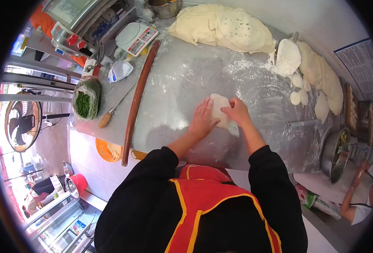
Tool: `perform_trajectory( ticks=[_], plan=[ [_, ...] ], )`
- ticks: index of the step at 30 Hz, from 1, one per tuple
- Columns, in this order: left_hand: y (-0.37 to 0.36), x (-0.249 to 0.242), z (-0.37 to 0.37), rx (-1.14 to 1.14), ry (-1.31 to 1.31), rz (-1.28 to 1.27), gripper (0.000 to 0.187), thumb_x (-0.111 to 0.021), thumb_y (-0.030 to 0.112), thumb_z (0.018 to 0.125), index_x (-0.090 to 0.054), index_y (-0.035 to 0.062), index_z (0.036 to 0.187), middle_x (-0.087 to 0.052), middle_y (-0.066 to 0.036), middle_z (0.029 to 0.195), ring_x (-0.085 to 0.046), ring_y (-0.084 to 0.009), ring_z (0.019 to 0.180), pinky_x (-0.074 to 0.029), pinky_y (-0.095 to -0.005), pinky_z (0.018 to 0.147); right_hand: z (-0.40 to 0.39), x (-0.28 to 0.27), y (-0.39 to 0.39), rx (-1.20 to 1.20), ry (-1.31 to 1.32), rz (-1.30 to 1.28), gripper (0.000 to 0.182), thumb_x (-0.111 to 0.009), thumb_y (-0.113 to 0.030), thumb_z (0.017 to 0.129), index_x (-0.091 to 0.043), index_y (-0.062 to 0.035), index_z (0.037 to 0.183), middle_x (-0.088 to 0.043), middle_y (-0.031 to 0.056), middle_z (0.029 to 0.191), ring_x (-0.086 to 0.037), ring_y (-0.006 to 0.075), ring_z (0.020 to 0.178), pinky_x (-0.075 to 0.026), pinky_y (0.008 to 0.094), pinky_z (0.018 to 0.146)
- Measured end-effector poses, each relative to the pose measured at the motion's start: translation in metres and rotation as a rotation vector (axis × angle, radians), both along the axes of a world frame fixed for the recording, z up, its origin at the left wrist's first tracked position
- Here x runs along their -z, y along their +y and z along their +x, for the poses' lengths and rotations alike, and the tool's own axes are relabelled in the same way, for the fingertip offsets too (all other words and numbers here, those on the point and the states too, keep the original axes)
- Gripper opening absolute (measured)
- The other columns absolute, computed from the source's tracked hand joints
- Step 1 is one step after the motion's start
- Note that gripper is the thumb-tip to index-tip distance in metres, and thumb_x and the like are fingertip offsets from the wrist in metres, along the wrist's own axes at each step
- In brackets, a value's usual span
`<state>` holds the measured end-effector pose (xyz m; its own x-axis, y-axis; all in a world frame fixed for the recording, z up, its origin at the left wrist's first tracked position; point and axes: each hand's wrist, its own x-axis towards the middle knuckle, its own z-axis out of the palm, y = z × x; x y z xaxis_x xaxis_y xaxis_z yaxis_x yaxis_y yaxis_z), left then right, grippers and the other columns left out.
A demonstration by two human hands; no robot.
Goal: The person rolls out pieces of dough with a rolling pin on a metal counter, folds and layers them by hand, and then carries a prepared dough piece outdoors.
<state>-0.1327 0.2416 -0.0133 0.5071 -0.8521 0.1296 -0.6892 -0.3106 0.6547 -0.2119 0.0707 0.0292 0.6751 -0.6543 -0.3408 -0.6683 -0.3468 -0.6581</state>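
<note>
A flat piece of white dough (219, 106) lies on the floured metal worktop (186, 84) in front of me. My left hand (202, 118) rests along its left edge, fingers stretched out and lying flat, thumb toward the dough's lower part. At the right edge my right hand (238, 112) has its thumb and fingers closed on the dough. The fingers hide part of that edge. A thin pale flap hangs at the lower end of the dough, by the right wrist.
A long rolling pin (140, 103) lies to the left, beyond it a wooden-handled tool (105, 119), bagged chopped greens (83, 103) and a scale (136, 37). Large dough masses (224, 27) line the back. At right are small dough pieces (295, 98), a filling bowl (336, 155) and another person (359, 189).
</note>
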Motion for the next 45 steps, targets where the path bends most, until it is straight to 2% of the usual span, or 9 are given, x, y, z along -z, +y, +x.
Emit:
perform_trajectory(
  ticks=[4, 7, 10, 13, 19, 25, 31, 39, 45],
  plan=[
    [0.004, -0.019, -0.02, -0.189, 0.043, 0.075, 0.088, -0.074, 0.031, 0.079, -0.027, -0.005, 0.144, -0.037, -0.024, 0.143, -0.037, -0.0402, 0.131, -0.028, -0.0484, 0.11, 0.026, 0.011, -0.011, -0.368, -0.425, -0.204, 0.044, -0.078, -0.02, 0.067, -0.062, -0.003, 0.103, -0.064, 0.0163, 0.104, -0.061, 0.0336, 0.098, -0.048, 0.0409, 0.085],
    [0.001, -0.013, -0.024, -0.198, 0.053, 0.009, 0.084, -0.074, 0.029, 0.079, -0.031, -0.0047, 0.142, -0.04, -0.024, 0.139, -0.04, -0.0419, 0.125, -0.031, -0.0475, 0.107, 0.037, 0.01, -0.012, -0.435, -0.141, 0.028, 0.048, -0.08, -0.017, 0.066, -0.061, -0.0021, 0.108, -0.063, 0.0147, 0.107, -0.06, 0.0314, 0.1, -0.048, 0.0375, 0.087],
    [0.001, -0.017, -0.014, -0.119, 0.117, -0.012, 0.08, -0.074, 0.026, 0.079, -0.033, -0.0047, 0.141, -0.043, -0.024, 0.137, -0.042, -0.0412, 0.125, -0.033, -0.0468, 0.106, 0.036, -0.002, -0.016, -0.406, 0.08, 0.145, 0.048, -0.079, -0.016, 0.068, -0.061, -0.0009, 0.11, -0.064, 0.0158, 0.107, -0.061, 0.0317, 0.097, -0.049, 0.0387, 0.087],
    [-0.006, -0.008, 0.002, -0.059, 0.098, -0.048, 0.076, -0.072, 0.023, 0.08, -0.035, -0.0046, 0.14, -0.045, -0.024, 0.136, -0.043, -0.04, 0.125, -0.034, -0.0462, 0.106, 0.014, 0.02, -0.016, -0.359, -0.284, -0.192, 0.042, -0.076, -0.014, 0.073, -0.063, -0.0006, 0.11, -0.067, 0.0156, 0.1, -0.064, 0.0297, 0.092, -0.051, 0.0377, 0.082],
    [-0.039, -0.009, 0.012, 0.158, -0.024, 0.101, 0.069, -0.059, 0.037, 0.091, -0.035, -0.0037, 0.142, -0.039, -0.023, 0.145, -0.036, -0.0359, 0.136, -0.029, -0.0444, 0.113, -0.034, 0.018, -0.009, 0.358, -0.285, 0.18, 0.03, -0.069, -0.009, 0.081, -0.064, -0.0012, 0.11, -0.068, 0.0098, 0.094, -0.064, 0.017, 0.087, -0.051, 0.0306, 0.077],
    [-0.04, -0.012, -0.002, 0.116, -0.167, 0.072, 0.072, -0.055, 0.04, 0.094, -0.03, -0.0042, 0.145, -0.032, -0.023, 0.15, -0.029, -0.035, 0.14, -0.024, -0.0429, 0.116, -0.019, 0.03, -0.009, 0.174, -0.17, 0.415, 0.034, -0.063, -0.013, 0.088, -0.062, -0.0008, 0.12, -0.07, 0.0114, 0.098, -0.065, 0.0194, 0.089, -0.051, 0.0319, 0.079],
    [0.001, -0.016, 0.029, -0.065, 0.128, 0.049, 0.065, -0.054, 0.031, 0.095, -0.032, -0.0019, 0.145, -0.031, -0.023, 0.151, -0.027, -0.0356, 0.142, -0.022, -0.0456, 0.116, -0.022, 0.022, 0.036, -0.085, -0.43, -0.672, 0.05, -0.058, -0.027, 0.093, -0.048, -0.0053, 0.136, -0.049, 0.0223, 0.138, -0.049, 0.0387, 0.124, -0.036, 0.049, 0.106],
    [0.177, -0.033, 0.116, -0.624, -0.468, 0.306, 0.075, -0.066, 0.03, 0.087, -0.03, -0.0021, 0.145, -0.036, -0.025, 0.146, -0.034, -0.0417, 0.134, -0.028, -0.0493, 0.11, -0.004, 0.014, 0.071, -0.35, -0.156, -0.682, 0.063, -0.061, -0.037, 0.086, -0.043, -0.0105, 0.141, -0.041, 0.0149, 0.144, -0.036, 0.0374, 0.133, -0.024, 0.059, 0.11],
    [0.214, -0.023, 0.122, -0.673, -0.298, 0.387, 0.053, -0.068, 0.025, 0.086, -0.048, -0.0008, 0.128, -0.054, -0.02, 0.114, -0.05, -0.0385, 0.108, -0.041, -0.0449, 0.094, -0.06, 0.028, 0.058, -0.272, -0.122, -0.72, 0.062, -0.053, -0.04, 0.092, -0.038, -0.0113, 0.145, -0.041, 0.0154, 0.145, -0.038, 0.0377, 0.133, -0.028, 0.0558, 0.109]
  ],
)
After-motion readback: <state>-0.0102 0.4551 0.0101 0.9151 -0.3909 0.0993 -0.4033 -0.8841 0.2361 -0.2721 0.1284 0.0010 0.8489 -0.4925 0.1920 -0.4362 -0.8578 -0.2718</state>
